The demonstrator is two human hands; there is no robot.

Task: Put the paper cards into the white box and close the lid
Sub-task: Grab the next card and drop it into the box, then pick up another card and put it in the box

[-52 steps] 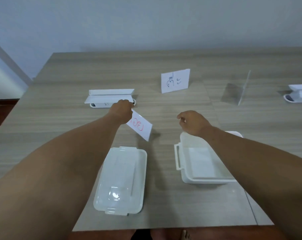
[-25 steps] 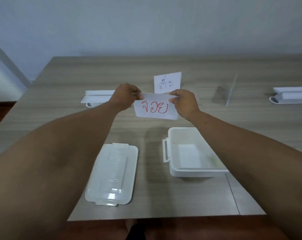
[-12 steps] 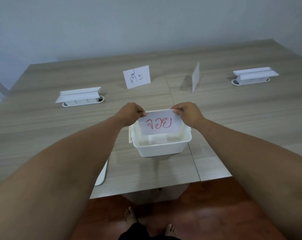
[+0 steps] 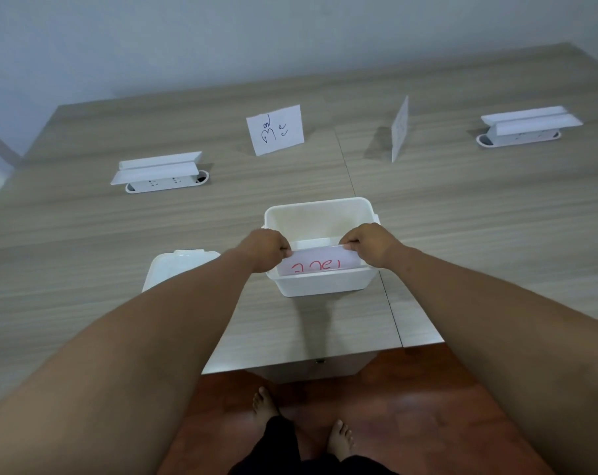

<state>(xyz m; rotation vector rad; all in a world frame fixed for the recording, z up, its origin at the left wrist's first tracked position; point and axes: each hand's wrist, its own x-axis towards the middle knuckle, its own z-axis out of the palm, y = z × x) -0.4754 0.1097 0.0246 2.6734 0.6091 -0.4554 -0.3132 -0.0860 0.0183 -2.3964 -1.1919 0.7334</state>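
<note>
The open white box (image 4: 321,214) stands on the table near its front edge. Both hands pinch the top corners of a paper card with red writing (image 4: 316,265): my left hand (image 4: 265,250) at its left corner, my right hand (image 4: 368,243) at its right. The card leans inside the box against the near wall, its lower part hidden by that wall. The box's white lid (image 4: 174,269) lies on the table to the left, partly behind my left forearm. Two more cards stand farther back: one with black writing (image 4: 275,129) and one seen edge-on (image 4: 400,128).
Two white socket units with raised flaps sit on the wooden table (image 4: 85,241), one at back left (image 4: 160,173), one at back right (image 4: 527,126). The table's front edge is close to the box; below it are red-brown floor and bare feet (image 4: 266,402).
The red-lettered card, held over the box half a second ago, has gone down into it and tilted toward me. Earlier my left hand alone carried it, then both hands took it.
</note>
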